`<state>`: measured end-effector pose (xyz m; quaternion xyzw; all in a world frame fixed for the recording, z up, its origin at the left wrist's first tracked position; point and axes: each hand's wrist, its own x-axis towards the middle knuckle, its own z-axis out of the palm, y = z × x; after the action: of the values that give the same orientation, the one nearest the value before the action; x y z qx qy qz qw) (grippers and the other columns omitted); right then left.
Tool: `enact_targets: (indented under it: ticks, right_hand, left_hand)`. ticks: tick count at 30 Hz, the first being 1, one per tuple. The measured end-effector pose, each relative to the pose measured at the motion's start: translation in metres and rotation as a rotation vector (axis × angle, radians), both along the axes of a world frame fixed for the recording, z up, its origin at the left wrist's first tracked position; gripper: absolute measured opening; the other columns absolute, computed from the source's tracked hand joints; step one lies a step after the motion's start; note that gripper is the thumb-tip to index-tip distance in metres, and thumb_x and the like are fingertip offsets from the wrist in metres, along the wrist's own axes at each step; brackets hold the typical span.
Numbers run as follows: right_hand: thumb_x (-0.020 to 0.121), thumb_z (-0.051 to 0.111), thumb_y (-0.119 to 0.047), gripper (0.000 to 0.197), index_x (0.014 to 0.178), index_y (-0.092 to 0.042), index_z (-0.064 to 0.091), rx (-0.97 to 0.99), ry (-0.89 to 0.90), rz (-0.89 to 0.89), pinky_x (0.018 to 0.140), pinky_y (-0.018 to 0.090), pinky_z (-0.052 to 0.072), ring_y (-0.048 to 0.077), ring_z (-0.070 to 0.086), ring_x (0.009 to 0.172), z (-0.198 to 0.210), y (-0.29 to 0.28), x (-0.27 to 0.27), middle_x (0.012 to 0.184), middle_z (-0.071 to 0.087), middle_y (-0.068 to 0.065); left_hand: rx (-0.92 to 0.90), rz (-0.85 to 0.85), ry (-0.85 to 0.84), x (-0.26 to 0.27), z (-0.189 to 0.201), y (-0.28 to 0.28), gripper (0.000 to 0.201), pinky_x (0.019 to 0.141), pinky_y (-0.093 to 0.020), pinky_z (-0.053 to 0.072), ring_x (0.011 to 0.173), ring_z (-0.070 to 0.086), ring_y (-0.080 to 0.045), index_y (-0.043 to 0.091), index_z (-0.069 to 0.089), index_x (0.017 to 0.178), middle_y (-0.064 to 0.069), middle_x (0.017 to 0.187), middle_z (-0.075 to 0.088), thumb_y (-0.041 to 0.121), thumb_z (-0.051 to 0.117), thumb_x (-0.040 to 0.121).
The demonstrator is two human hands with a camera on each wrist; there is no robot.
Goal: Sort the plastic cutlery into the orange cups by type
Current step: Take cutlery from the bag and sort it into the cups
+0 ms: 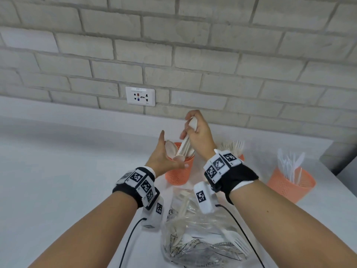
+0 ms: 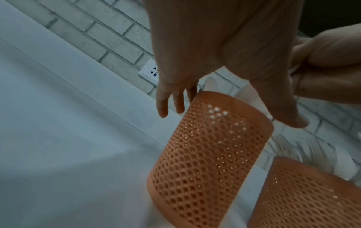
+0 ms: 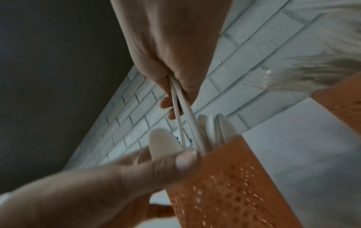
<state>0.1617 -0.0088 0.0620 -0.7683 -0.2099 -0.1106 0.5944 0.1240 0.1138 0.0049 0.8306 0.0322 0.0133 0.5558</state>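
Note:
Three orange mesh cups stand on the white counter. My right hand [image 1: 195, 128] is raised over the left cup [image 1: 179, 175] and grips a bundle of beige plastic spoons [image 1: 185, 144] by their bowls, handles pointing down into that cup. The right wrist view shows the handles [image 3: 179, 111] reaching the rim of the cup [image 3: 224, 185], which holds several more spoons. My left hand [image 1: 161, 151] is at the cup's left side, fingers straight, thumb [image 3: 156, 166] lying on a spoon bowl at the front rim. In the left wrist view, the fingers [image 2: 170, 100] reach past the cup [image 2: 210, 154].
A cup of forks [image 1: 233, 147] stands behind my right wrist, and a cup of white knives [image 1: 289, 186] at the right. A clear plastic bag [image 1: 202, 238] with loose cutlery lies near the front edge. The brick wall with a socket [image 1: 140, 96] rises close behind.

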Motion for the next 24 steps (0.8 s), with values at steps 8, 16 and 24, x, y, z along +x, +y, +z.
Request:
enact_targets:
  ticks: [8,16,24]
  right_hand:
    - [0.1,0.027,-0.027,0.036,0.128,-0.013,0.046,-0.977,-0.044,0.021,0.115,0.047,0.01,0.018,0.014,0.144,-0.024,0.008,-0.003,0.144,0.039,0.004]
    - [0.094,0.046,-0.027,0.034,0.128,-0.02,0.047,-0.784,-0.098,0.044,0.097,0.035,0.036,0.017,0.048,0.115,0.038,-0.028,-0.047,0.121,0.053,0.002]
    - [0.091,0.057,-0.012,0.009,0.093,-0.011,0.065,-0.917,0.297,0.453,0.065,0.021,0.052,0.01,0.064,0.064,0.008,-0.084,-0.123,0.071,0.065,-0.005]
  left_hand:
    - [-0.02,-0.021,-0.08,0.011,-0.007,-0.001,0.121,0.088,0.001,0.031,0.13,0.036,-0.01,0.016,-0.007,0.149,-0.009,0.152,0.027,0.007,0.081,0.067]
    - [0.078,0.13,-0.219,-0.027,0.018,-0.001,0.098,0.102,-0.031,0.038,0.128,0.037,-0.02,0.015,0.018,0.144,-0.007,0.139,0.029,0.036,0.078,0.069]
    - [0.542,-0.618,0.032,-0.114,0.01,-0.032,0.017,0.093,-0.019,0.035,0.111,0.045,-0.006,0.029,0.07,0.069,0.007,0.124,0.042,0.037,0.065,0.083]
